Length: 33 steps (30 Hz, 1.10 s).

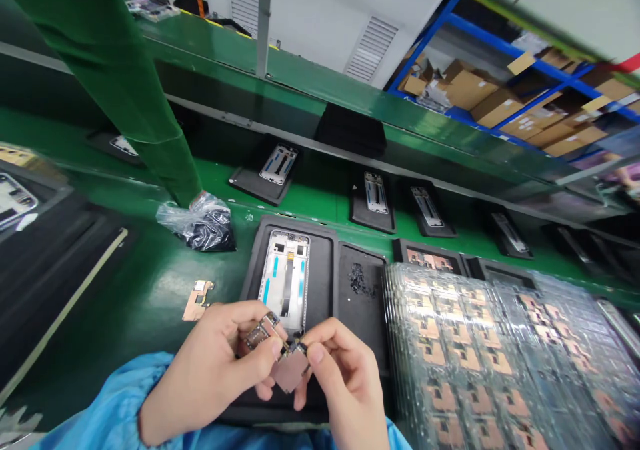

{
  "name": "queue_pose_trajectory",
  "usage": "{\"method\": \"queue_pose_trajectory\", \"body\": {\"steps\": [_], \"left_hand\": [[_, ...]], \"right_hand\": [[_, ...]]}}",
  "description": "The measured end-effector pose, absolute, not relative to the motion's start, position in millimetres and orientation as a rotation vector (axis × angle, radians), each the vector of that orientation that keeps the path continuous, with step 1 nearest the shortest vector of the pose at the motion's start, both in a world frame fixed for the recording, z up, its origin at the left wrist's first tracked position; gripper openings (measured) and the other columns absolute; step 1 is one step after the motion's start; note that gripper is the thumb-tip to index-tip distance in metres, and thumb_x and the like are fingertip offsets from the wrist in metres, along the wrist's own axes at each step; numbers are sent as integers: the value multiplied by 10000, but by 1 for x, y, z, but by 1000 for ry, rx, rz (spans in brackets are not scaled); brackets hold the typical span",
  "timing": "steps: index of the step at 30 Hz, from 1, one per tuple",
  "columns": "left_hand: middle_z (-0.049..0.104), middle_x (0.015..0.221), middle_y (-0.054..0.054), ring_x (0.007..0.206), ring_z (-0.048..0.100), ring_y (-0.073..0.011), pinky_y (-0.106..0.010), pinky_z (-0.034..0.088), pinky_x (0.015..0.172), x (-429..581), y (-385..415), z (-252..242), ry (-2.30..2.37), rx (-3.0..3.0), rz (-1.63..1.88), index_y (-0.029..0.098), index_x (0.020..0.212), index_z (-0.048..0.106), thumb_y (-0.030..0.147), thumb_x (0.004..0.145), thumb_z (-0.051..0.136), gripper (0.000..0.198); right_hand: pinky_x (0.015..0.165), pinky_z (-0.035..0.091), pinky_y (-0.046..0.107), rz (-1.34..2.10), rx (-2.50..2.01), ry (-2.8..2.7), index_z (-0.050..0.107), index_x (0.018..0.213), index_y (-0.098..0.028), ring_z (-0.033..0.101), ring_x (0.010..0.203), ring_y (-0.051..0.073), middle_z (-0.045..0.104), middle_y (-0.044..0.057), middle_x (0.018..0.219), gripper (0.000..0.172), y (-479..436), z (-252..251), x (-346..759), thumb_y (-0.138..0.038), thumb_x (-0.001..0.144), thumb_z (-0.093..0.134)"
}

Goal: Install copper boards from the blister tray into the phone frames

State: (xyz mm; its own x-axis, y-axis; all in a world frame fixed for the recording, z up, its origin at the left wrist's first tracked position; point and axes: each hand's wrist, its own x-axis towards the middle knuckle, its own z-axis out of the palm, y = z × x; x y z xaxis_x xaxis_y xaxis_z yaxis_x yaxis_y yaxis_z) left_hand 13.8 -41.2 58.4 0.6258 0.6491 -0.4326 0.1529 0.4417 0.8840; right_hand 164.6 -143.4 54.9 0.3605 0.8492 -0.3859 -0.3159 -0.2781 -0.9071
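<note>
Left hand point(213, 363) and right hand point(345, 380) are both narrowly pinched on a small circuit board point(286, 363) with a copper patch, held just above a phone frame point(283, 280) lying in a black foam tray point(320, 270) on the green worktop point(150, 303). A stack of clear trays point(480, 357) with more boards sits right of the hands; a loose board point(198, 300) lies left.

Left hand point(215, 360) and right hand point(343, 373) meet near 6 o'clock in the field, each pinching between thumb and fingertips, wrists turned inward; left forearm point(155, 400), in a pale blue sleeve, enters from 7 o'clock.
</note>
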Motion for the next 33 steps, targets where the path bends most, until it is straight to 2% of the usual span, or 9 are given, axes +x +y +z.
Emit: {"method": "queue_pose_trajectory", "body": {"steps": [5,11,15,19,22,25,28,30,33], "left_hand": [[695,651,20,509,701,-116,-161,529,534,15,-42,58,869,1064,375,176,803,705,309,849,762,152],[697,647,23,581,721,-128,-160,575,593,20,-50,57,878,1107,401,185,784,717,287,857,749,130],[724,711,13,611,738,-140,-180,603,616,17,-47,54,888,1050,442,185,801,705,295,861,781,146],[740,727,-12,655,755,-168,-229,633,650,20,-39,50,696,894,408,173,814,693,383,919,779,250],[779,875,-49,868,779,-223,-283,655,767,40,-49,48,715,684,470,168,922,729,473,889,818,320],[802,1071,-109,1047,777,-301,-375,650,892,67,-67,51,658,556,447,155,1025,718,567,821,866,483],[806,1125,-136,1122,762,-335,-426,617,972,77,-73,58,484,638,364,138,1089,700,660,837,814,591],[811,1132,-111,1116,764,-317,-402,607,979,68,-63,61,393,932,331,158,1134,735,614,909,753,509],[767,1295,-68,1224,705,-319,-461,572,1067,46,-32,55,634,1792,448,260,1295,740,426,1006,673,340]], "right_hand": [[484,506,232,1199,-1470,-555,721,835,-174,621,492,132,679,22,656,406,-142,55,166,-568,930,748],[501,453,224,923,-1617,-810,613,771,-211,570,505,127,608,-10,589,380,-142,45,163,-488,1030,628],[517,465,240,930,-1624,-760,657,807,-221,586,526,141,628,-6,613,352,-141,47,164,-500,1021,649],[763,599,359,983,-1378,-718,744,988,-245,732,827,252,757,94,915,461,-141,42,167,-695,891,729],[916,598,481,909,-1197,-804,686,1164,-314,733,1043,328,748,122,1134,596,-143,31,174,-691,741,870],[872,591,451,718,-1168,-795,636,1106,-369,684,1032,292,711,62,1050,546,-146,25,189,-645,723,910],[707,555,370,718,-1078,-714,636,989,-341,625,815,233,641,21,916,477,-148,26,205,-679,750,872],[617,509,342,844,-1024,-614,674,930,-303,564,693,199,608,15,849,477,-146,27,214,-727,773,823],[613,480,329,963,-916,-386,756,932,-287,549,707,190,633,25,829,470,-138,29,224,-726,779,823]]}}
